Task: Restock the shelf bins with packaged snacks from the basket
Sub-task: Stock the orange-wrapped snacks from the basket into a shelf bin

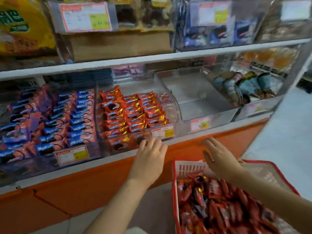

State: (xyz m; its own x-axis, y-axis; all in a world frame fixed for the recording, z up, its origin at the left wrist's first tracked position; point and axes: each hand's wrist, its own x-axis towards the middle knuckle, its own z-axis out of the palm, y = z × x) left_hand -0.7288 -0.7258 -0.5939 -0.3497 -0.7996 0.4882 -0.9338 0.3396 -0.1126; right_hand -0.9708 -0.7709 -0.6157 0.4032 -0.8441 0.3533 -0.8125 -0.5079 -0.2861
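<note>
A red-rimmed white basket (185, 168) at the lower right is filled with several red snack packs (219, 206). On the low shelf a clear bin (170, 105) holds rows of the same red packs (133, 112). My left hand (148, 159) hovers at that bin's front edge with fingers straight and nothing in it. My right hand (219, 159) is spread open above the basket's far rim, holding nothing.
Left of the red bin stands a bin of blue and pink packs (55, 120). To its right is an empty clear bin (202, 98), then a bin of light blue packs (244, 88). An orange base panel (84, 188) runs under the shelf. Upper shelves hold more goods.
</note>
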